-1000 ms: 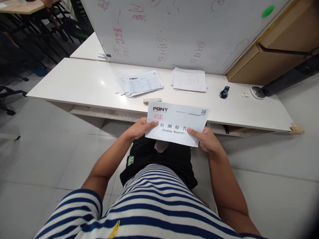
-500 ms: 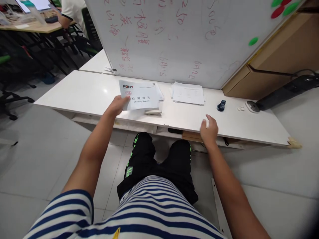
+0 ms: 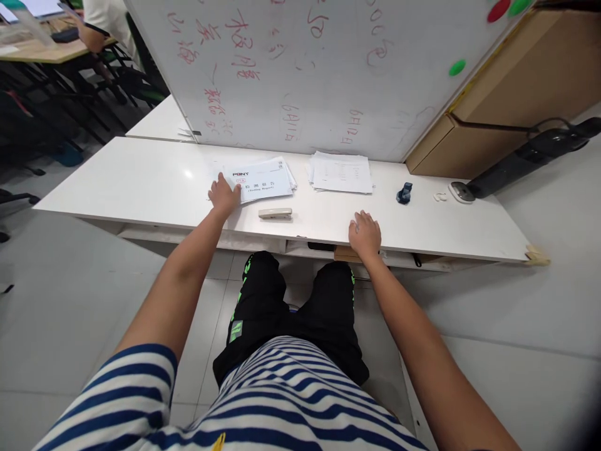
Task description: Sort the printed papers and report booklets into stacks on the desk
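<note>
A printed testing report [image 3: 263,181] with a PONY heading lies on other sheets on the white table. My left hand [image 3: 224,195] rests at the report's left edge, fingers spread and thumb over the paper. Just in front of the report is a beige stapler [image 3: 275,214], which neither hand touches. My right hand [image 3: 365,235] is at the table's front edge, to the right of the stapler, fingers loosely bent and slightly apart, with nothing visible in it. Behind it sits a second stack of printed sheets [image 3: 342,173].
A whiteboard [image 3: 291,75] with red writing stands along the table's back. On the right are a dark blue object [image 3: 404,193], a small white piece [image 3: 440,196], a black cylindrical device [image 3: 516,160] and cardboard boxes [image 3: 464,147]. A person [image 3: 106,28] sits at the far left.
The report has gone down from my raised left hand onto the sheets on the table, and its fingers have spread. The stapler is now uncovered. My right hand has moved left along the table edge.
</note>
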